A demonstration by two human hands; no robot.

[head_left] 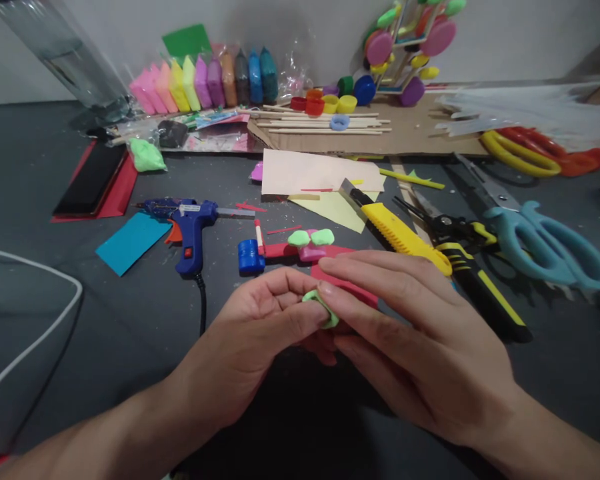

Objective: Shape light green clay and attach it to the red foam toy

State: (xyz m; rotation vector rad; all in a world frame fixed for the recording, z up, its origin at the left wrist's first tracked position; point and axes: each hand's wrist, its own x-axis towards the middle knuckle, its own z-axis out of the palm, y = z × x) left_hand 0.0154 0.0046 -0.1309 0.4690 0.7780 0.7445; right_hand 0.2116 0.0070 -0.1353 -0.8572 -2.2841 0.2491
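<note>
My left hand [265, 320] pinches a small light green piece of modelling clay [333, 319], its thumb pressed onto the middle. My right hand [420, 340] reaches in from the other side, its fingers long and fairly straight. An index fingertip rests at the clay's upper edge and another finger or the thumb lies at its lower right, so the piece is partly covered. Just beyond the hands stands a pink clay form topped by two light green lumps [311, 238]. Red strips [345, 277] lie beneath it, partly behind my right hand. Beside them is a blue cylinder [251, 256].
A blue hot glue gun [193, 233] lies left, near a blue sheet [133, 241]. On the right are a yellow utility knife [400, 233], pliers [480, 287] and blue-handled scissors [550, 247]. Cardboard [420, 127] with sticks and clay packets [215, 83] line the back.
</note>
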